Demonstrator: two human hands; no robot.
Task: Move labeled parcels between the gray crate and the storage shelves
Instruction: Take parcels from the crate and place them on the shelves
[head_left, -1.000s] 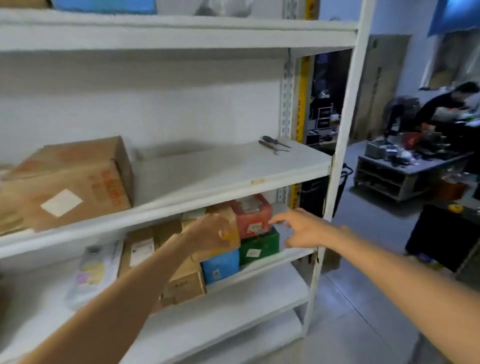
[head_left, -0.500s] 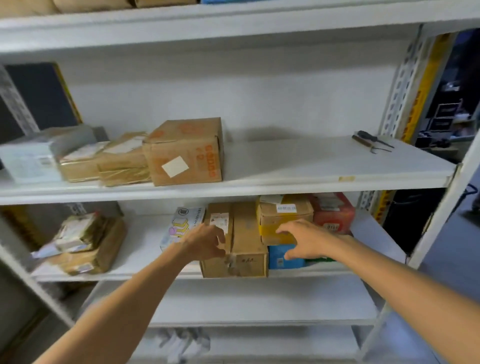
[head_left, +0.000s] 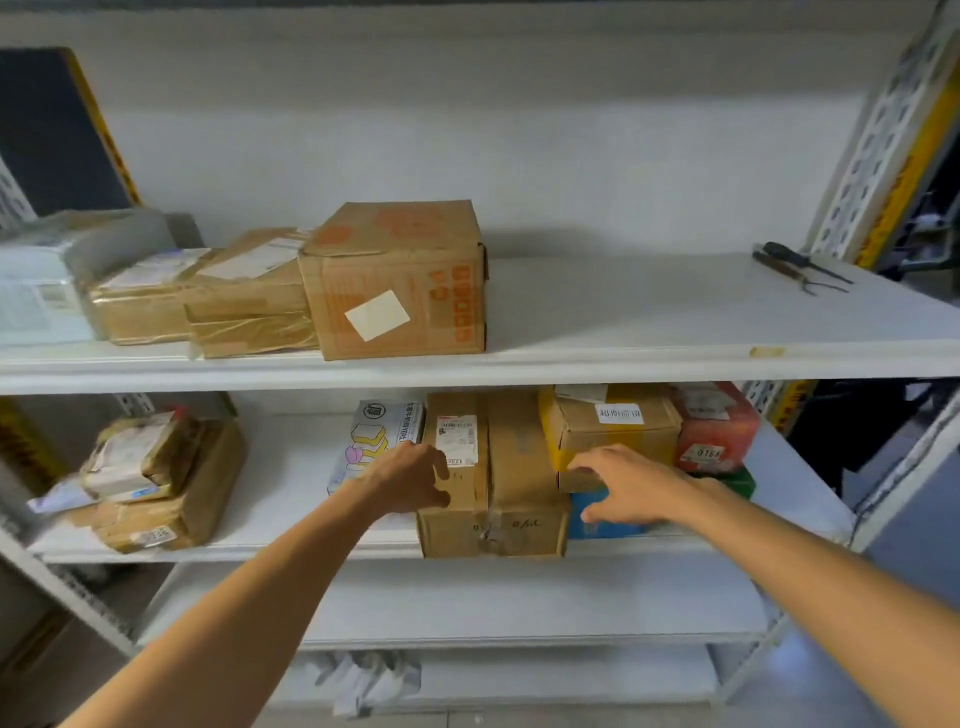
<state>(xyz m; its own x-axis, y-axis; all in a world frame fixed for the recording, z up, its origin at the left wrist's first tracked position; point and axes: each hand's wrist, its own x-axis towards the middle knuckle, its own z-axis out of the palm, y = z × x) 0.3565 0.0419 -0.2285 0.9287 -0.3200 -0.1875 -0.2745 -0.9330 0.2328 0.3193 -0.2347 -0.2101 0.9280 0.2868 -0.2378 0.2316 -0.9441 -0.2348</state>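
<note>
Brown carton (head_left: 519, 478) w/ white label stands at the front of the middle shelf (head_left: 291, 540); left hand (head_left: 410, 480) grasps its 9 o'clock edge, thumb across the top; right hand (head_left: 626, 488) at its 3 o'clock, released, fingers spread, tips against the yellow-edged box (head_left: 618, 436) and the blue box (head_left: 608, 527) under it; red box (head_left: 719, 431) further toward 3; printed pouch (head_left: 379, 431) at 9; pliers (head_left: 800, 267) on upper shelf (head_left: 623, 322), approx 1 o'clock.

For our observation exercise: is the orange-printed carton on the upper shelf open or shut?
Shut. The orange-printed carton has its top flaps folded flat; no contents show.
</note>
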